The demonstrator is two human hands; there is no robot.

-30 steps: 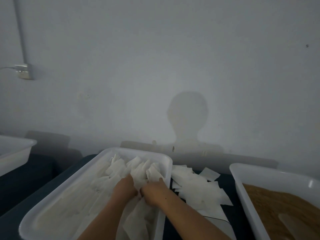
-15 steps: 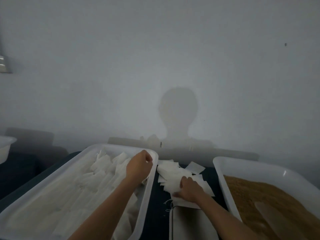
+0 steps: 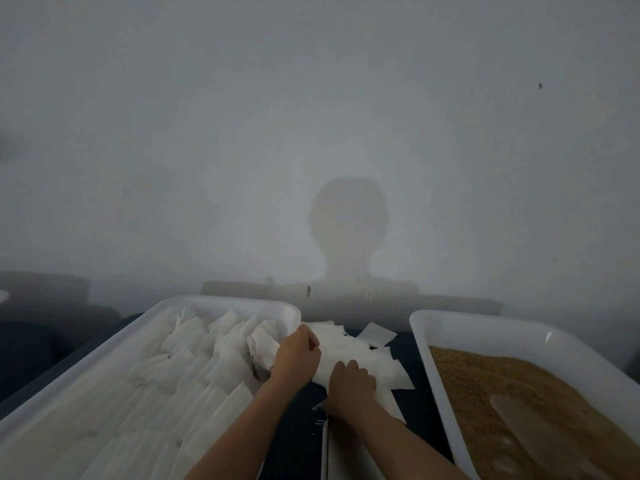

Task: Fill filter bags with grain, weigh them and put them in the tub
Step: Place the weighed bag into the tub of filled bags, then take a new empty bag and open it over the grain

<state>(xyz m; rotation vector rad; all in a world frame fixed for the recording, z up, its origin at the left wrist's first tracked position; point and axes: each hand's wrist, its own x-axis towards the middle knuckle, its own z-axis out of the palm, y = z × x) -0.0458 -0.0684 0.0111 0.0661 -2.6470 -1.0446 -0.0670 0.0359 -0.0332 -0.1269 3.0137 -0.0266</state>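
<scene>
A single empty filter bag is being picked from the loose pile (image 3: 349, 355) on the dark tabletop (image 3: 298, 420), between the bag-filled tub (image 3: 221, 301) at 9 o'clock and the grain tray (image 3: 485, 323) at 3 o'clock. The right hand (image 3: 351, 386) is laid on the pile; what its fingers hold cannot be told. The left hand (image 3: 294, 356) is curled at the pile's 9 o'clock edge, its hold hidden too. One bag should be peeled off while the rest are pinned.

Flat white filter bags (image 3: 360, 362) heaped between tub (image 3: 228, 303) and grain (image 3: 519, 393).
</scene>
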